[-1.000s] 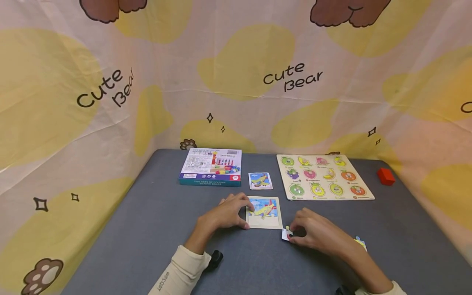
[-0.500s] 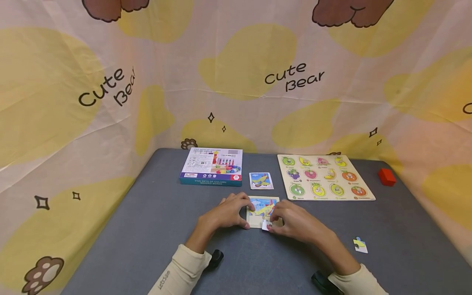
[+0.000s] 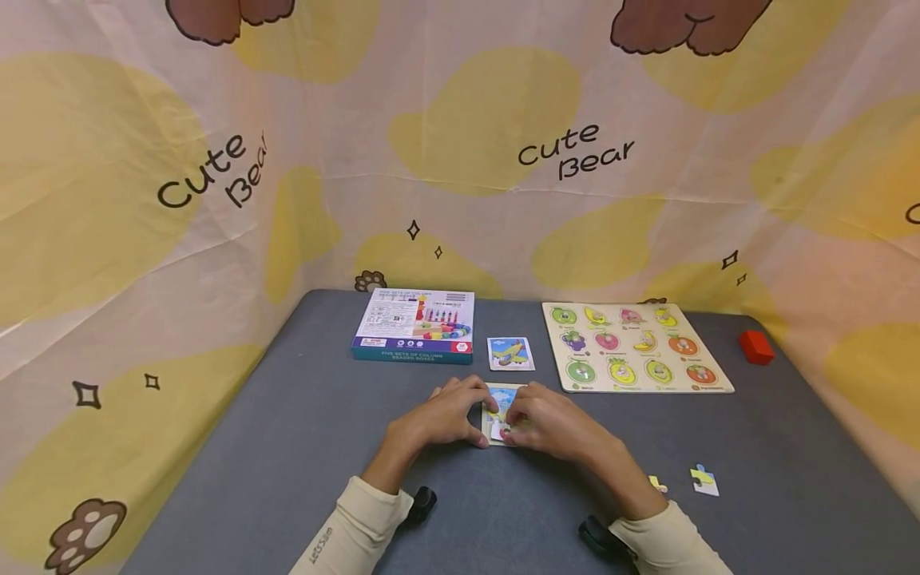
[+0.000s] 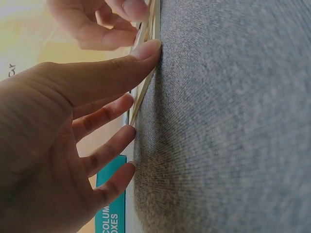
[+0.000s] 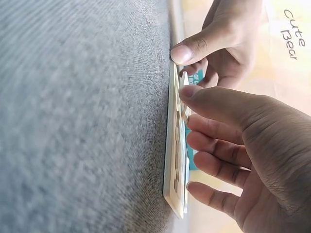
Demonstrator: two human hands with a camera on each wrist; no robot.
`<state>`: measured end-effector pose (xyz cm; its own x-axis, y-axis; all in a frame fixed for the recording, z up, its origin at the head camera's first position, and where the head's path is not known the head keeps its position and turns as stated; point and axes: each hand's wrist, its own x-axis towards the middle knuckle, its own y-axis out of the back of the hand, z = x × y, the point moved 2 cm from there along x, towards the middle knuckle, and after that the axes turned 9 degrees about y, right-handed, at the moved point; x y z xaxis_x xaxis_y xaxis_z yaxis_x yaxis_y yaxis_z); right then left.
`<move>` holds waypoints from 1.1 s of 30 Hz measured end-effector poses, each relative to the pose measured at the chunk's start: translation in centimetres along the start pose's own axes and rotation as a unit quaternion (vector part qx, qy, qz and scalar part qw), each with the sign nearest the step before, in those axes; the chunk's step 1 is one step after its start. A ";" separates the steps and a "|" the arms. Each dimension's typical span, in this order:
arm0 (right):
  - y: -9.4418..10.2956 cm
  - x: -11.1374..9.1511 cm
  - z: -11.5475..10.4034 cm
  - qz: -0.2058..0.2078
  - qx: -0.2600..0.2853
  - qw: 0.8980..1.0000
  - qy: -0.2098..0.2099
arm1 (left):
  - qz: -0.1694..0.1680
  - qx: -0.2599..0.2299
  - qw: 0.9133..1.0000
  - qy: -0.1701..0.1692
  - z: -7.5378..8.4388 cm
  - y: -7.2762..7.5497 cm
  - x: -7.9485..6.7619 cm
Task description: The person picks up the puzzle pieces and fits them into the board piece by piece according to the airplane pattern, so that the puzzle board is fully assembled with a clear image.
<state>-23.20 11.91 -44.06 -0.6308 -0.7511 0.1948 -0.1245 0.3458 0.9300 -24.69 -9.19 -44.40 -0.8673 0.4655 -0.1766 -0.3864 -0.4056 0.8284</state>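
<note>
A small wooden jigsaw board [image 3: 486, 422] with a blue and yellow picture lies flat on the grey table. My left hand [image 3: 447, 411] holds it by its left side, thumb at the near left corner and fingertips over the picture. Over the board's near left part, my right hand [image 3: 549, 423] pinches a jigsaw piece [image 3: 497, 432] between thumb and finger. From the right wrist, that piece [image 5: 184, 80] appears tilted above the board's rim [image 5: 170, 187]. The right hand covers the board's right half. Two loose pieces lie near my right forearm, one yellow [image 3: 657, 483], one with a blue knob [image 3: 704, 481].
A toy box [image 3: 413, 327] stands at the back left, with a small airplane picture [image 3: 511, 354] beside it. The wooden fruit puzzle [image 3: 636, 347] lies at the back right, and a red block [image 3: 756, 347] sits near the right edge. Printed cloth walls enclose the table.
My right hand has carried the pinched piece leftward from beside the board to over its near left part. My left hand has stayed put. Both loose pieces have come into sight.
</note>
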 end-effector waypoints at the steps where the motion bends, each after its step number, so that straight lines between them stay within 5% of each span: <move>1: -0.1 0.1 0.0 -0.003 0.003 1.000 -0.005 | 0.000 0.001 1.000 0.001 0.0 0.0 0.0; 9: -0.4 0.5 0.3 -0.022 0.032 0.999 -0.034 | 0.000 0.000 1.000 0.001 0.2 0.0 -0.1; 24: -0.6 0.6 0.3 -0.012 0.042 0.999 0.008 | -0.006 -0.017 1.000 0.001 0.0 -0.1 0.0; 33: -0.7 0.6 0.1 -0.007 0.043 0.999 0.000 | 0.026 -0.025 0.999 -0.001 0.1 -0.4 0.1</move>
<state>-23.55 11.25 -44.59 -0.6287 -0.7560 0.1823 -0.1978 0.3821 0.9027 -24.60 -8.91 -44.70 -0.8855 0.4451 -0.1331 -0.3565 -0.4672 0.8091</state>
